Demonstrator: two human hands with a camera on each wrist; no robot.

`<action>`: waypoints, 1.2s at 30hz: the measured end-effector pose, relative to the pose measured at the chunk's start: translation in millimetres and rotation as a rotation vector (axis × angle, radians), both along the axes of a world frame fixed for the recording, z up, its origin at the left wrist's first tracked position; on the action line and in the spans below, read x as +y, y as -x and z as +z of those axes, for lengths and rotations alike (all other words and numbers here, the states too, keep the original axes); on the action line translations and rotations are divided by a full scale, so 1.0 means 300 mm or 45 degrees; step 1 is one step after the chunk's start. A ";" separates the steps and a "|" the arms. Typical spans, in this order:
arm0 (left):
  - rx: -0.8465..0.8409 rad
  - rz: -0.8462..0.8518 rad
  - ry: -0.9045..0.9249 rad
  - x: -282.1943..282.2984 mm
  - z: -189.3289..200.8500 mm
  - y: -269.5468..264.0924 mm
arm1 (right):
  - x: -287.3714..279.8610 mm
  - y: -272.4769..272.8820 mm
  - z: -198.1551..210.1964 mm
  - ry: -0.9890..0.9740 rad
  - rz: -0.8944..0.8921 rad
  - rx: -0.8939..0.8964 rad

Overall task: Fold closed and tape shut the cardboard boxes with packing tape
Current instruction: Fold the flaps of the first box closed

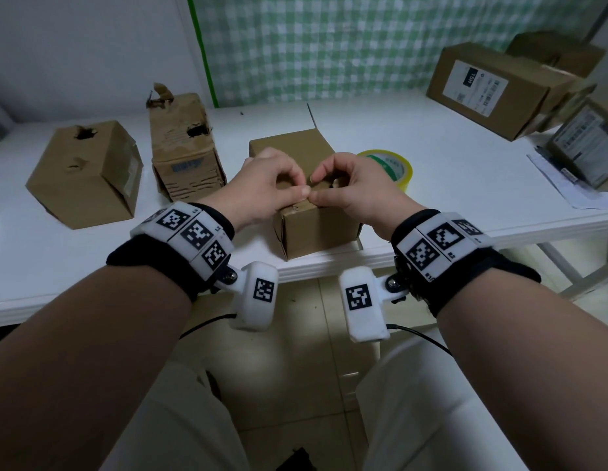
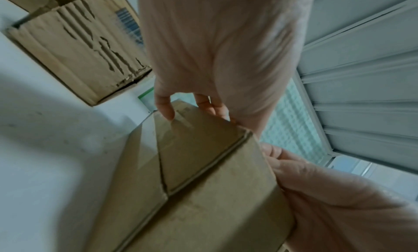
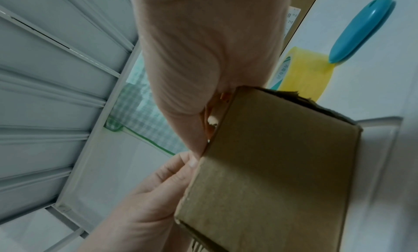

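A small brown cardboard box [image 1: 316,229] stands at the front edge of the white table [image 1: 432,137]. Both hands sit on its top. My left hand [image 1: 279,183] and right hand [image 1: 345,185] have their fingers curled onto the top flaps, and the thumbs meet at the near top edge. In the left wrist view the left fingertips [image 2: 166,111] press on the box [image 2: 203,184] top. The right wrist view shows the box [image 3: 271,166] side and both thumbs at its edge. A yellow packing tape roll [image 1: 394,166] lies just behind my right hand.
Two torn, worn boxes [image 1: 88,171] [image 1: 185,147] stand at the left. Several labelled boxes [image 1: 493,86] are stacked at the far right, with papers [image 1: 561,185] beside them. A blue tool [image 3: 361,29] lies past the tape roll [image 3: 303,71]. A green checked curtain hangs behind.
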State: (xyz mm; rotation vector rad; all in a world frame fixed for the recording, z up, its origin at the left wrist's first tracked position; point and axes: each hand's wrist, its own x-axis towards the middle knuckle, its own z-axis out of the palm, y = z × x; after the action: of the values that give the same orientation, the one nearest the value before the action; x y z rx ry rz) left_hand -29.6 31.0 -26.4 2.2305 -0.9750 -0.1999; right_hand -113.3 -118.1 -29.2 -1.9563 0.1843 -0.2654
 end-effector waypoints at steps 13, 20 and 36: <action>0.148 -0.082 0.019 -0.007 0.028 -0.019 | 0.001 -0.020 -0.018 0.065 -0.161 0.111; 0.213 -0.034 0.104 -0.005 0.021 -0.008 | 0.004 -0.034 -0.027 0.121 -0.176 0.119; 0.110 0.026 0.077 -0.030 0.010 0.002 | 0.005 -0.041 -0.044 0.187 -0.172 0.094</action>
State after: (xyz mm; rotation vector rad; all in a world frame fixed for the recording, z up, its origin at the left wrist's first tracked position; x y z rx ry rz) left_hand -30.3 21.9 -23.3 2.1576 -0.9002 -0.2525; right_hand -100.9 -116.7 -42.3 -2.1040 0.3547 -0.3021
